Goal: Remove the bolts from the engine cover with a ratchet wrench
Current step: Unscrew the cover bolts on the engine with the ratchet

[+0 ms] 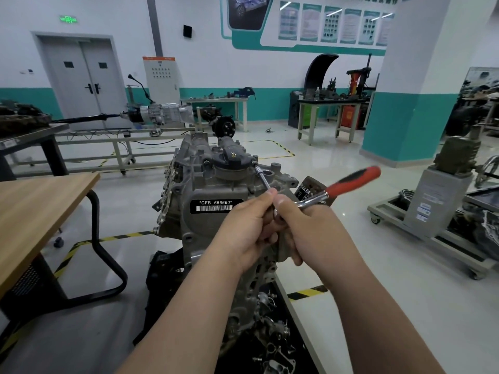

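Engine [213, 211] stands mid-floor on its stand, just right of the desk [40, 201]. Cover [199, 149] sits along its top, with the cap [229, 157] at the near end.

Ratchet [351, 182]: the red handle sticks out to the right, free of either hand and blurred. Its head is at the near end of the extension [261, 175], buried between both hands.

Left hand [243, 233]: fingers curled, thumb and forefinger pinching the extension's near end. Right hand [310, 233]: thumb on the ratchet head, other fingers curled beneath it. Exactly how they wrap it I cannot tell.

The extension runs up and away to the socket [253, 163] at the cover's right edge, just beside the cap. The bolt is hidden under it.

Judgement: both hands are at the head and none on the handle, so I read this as seating or finger-spinning, not a full pull.

To do it well:
- I would keep the extension in line with the bolt axis. Any tilt lets the socket ride off the hex.
- I would hold light inward pressure with the left pinch.
- I would move the right hand out to the handle for leverage and check the direction switch before swinging.
- Risk: the cap's flank is close, so the swing arc should stay clear of it.
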Tool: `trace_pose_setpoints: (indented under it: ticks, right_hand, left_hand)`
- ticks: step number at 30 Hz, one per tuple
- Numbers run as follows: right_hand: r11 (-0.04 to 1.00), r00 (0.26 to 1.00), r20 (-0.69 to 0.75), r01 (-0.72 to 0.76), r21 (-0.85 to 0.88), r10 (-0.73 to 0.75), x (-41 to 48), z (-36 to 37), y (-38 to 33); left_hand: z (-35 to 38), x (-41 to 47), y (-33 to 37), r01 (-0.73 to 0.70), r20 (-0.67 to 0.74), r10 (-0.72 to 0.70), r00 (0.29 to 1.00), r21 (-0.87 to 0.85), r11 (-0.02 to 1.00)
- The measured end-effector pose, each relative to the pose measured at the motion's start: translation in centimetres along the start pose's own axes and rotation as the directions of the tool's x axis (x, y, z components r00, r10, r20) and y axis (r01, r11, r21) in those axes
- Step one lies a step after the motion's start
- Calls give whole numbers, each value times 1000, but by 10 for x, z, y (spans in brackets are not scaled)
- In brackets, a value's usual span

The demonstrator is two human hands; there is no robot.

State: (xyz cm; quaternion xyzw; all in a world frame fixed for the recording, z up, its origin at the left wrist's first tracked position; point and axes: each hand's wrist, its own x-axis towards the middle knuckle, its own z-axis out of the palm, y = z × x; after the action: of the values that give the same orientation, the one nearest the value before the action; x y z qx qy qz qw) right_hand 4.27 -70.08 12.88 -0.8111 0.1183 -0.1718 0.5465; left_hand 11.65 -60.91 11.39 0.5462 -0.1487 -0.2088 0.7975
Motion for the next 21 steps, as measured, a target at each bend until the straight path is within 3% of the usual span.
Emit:
trace_pose_setpoints:
  ticks: [3, 6, 9, 16, 19, 21]
  right_hand:
    - [965, 995, -52, 66, -254, -81, 1, -7, -10]
    - [806, 976, -90, 112, -582, -200, -1, -6, -16]
    - [728, 954, -110, 135, -673, -278, -2, -4, -17]
    - [939, 981, -117, 110, -326, -156, 4, 0, -4]
    - [999, 997, -72, 17, -29, -19, 2, 5, 0]
    - [965, 996, -11, -78, 251, 83, 1, 13, 2]
  left_hand:
    - [1, 2, -1, 6, -25, -7, 1000, -52, 999]
    - [0, 2, -1, 26, -54, -26, 998, -6, 1000]
    - [1, 1, -1, 35, -36, -35, 999, 8, 999]
    - [-1, 1, -2, 33, -37, -34, 999, -16, 999]
    - [0, 1, -2, 22, -34, -22, 999, -25, 999]
    - [0, -1, 1, 21, -35, -21, 999, -13, 1000]
